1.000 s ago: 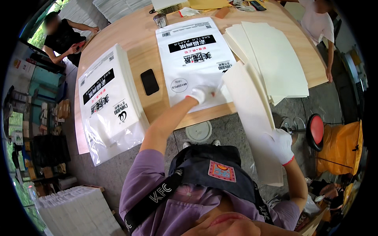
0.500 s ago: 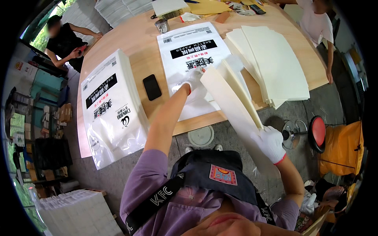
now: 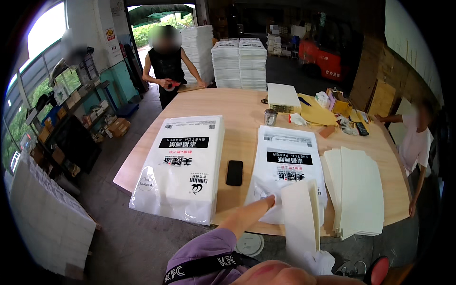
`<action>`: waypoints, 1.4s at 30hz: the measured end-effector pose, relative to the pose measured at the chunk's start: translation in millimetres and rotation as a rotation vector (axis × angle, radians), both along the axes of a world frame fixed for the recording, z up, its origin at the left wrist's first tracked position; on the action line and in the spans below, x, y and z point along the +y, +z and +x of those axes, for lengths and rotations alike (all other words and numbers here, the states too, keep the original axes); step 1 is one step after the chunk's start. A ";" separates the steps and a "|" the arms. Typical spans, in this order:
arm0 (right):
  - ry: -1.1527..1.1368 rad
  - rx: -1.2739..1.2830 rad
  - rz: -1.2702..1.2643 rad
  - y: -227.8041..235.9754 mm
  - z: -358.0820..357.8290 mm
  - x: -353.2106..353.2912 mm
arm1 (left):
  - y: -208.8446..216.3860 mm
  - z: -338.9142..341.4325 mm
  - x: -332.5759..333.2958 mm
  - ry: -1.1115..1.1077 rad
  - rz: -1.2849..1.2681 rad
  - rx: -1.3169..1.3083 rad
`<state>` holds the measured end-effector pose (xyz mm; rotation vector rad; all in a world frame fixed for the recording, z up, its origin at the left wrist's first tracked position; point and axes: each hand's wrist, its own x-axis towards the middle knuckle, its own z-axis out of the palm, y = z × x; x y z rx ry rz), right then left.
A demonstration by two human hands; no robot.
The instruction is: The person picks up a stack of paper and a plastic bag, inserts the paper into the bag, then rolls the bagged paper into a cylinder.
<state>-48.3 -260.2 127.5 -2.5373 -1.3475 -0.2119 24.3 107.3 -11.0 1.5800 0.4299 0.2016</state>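
Note:
My right hand (image 3: pixel 319 262), in a white glove, grips the near end of a bent stack of cream paper sheets (image 3: pixel 297 218). The stack's far end leans over the near part of a white printed plastic bag (image 3: pixel 290 142) lying on the table. At the bag's near end is my left hand (image 3: pixel 271 202); its fingers blend into the crumpled clear plastic and the paper edge. Left of it lies a thick, filled bag with the same print (image 3: pixel 190 156). A fanned pile of cream sheets (image 3: pixel 361 190) rests to the right of the bent stack.
A black phone (image 3: pixel 234 173) lies between the bags. Beyond stand a metal cup (image 3: pixel 270 117) and a white paper block (image 3: pixel 283 97). A co-worker (image 3: pixel 166 61) holds a red tool at the far-left table edge; another person (image 3: pixel 413 142) stands right. A red-seated stool (image 3: pixel 378 270) is near right.
My view has tilted up, bringing in more of the room beyond the table. My right hand still grips the paper stack, and my left hand stays at the bag's near end.

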 end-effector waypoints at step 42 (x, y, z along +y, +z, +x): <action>-0.415 0.080 -0.341 -79.4 20.5 21.9 | 43.3 -246.2 -58.3 -0.211 0.905 0.100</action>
